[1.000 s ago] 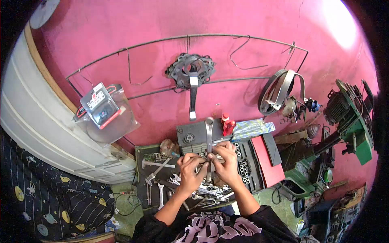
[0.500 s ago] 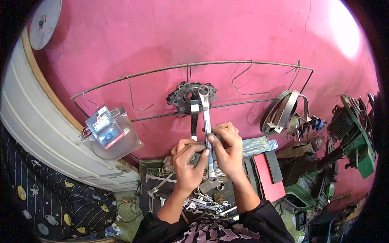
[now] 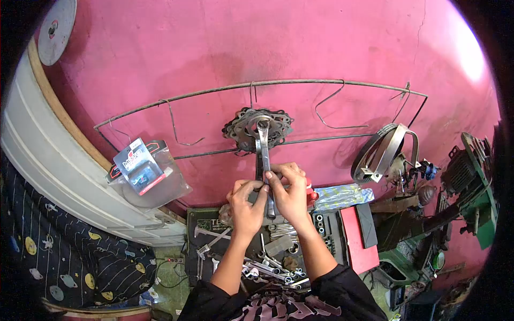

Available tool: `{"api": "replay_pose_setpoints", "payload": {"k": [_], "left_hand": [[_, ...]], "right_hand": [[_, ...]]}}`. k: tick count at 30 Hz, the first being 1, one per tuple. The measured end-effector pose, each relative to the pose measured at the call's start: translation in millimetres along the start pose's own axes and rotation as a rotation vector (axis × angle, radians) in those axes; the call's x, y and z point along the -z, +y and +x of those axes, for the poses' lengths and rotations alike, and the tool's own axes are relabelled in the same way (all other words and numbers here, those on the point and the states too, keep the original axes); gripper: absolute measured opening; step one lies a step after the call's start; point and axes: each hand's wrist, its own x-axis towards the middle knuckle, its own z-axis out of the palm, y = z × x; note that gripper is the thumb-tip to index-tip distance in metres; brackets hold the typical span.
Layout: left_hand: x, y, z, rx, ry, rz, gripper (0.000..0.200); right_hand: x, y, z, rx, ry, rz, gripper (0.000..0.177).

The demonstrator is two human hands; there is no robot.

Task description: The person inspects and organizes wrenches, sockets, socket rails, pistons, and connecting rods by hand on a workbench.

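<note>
In front of the wall I hold two long metal ring spanners nearly upright, one overlapping the other. My right hand (image 3: 289, 193) pinches the nearer shiny ring spanner (image 3: 267, 152) between thumb and fingers; its lower end shows below my thumbs. My left hand (image 3: 248, 207) is closed around the darker ring spanner (image 3: 259, 167) behind, mostly covered by the front one. The left fingertips also meet the front spanner's shaft. The upper rings line up in view with a bunch of thin metal gaskets (image 3: 234, 128) hanging on the wall.
A wire rack (image 3: 203, 94) with hooks spans the pink wall. Packaged parts (image 3: 140, 168) hang left, curved metal bands (image 3: 383, 152) right. Below, a tool tray (image 3: 201, 220) holds several spanners (image 3: 273, 267) and a caliper (image 3: 209, 249). Green machinery (image 3: 482, 198) stands right.
The front spanner has shifted left and tilted, so it now covers more of the rear spanner. Both hands moved slightly up and the right one left. A red object now shows beside the right hand.
</note>
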Motion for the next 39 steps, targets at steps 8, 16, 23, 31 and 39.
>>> {"api": "replay_pose_setpoints", "payload": {"k": [8, 16, 23, 31, 39], "left_hand": [[-10, -28, 5, -0.026, 0.004, 0.091, 0.008], [-7, -63, -28, 0.17, -0.026, 0.079, 0.023], [35, -134, -155, 0.41, -0.351, 0.309, 0.019], [81, -183, -307, 0.63, -1.141, 0.57, 0.05], [66, -172, -299, 0.407, -1.086, 0.73, 0.043]], "right_hand": [[-9, 15, 1, -0.027, -0.034, -0.049, 0.015], [4, 64, -69, -0.197, -0.151, -0.104, 0.017], [61, 117, -235, -0.503, -0.497, -0.288, 0.012], [141, 135, -387, -0.701, -0.723, -0.764, 0.024], [158, 136, -415, -0.768, -0.772, -0.818, 0.034]]}}
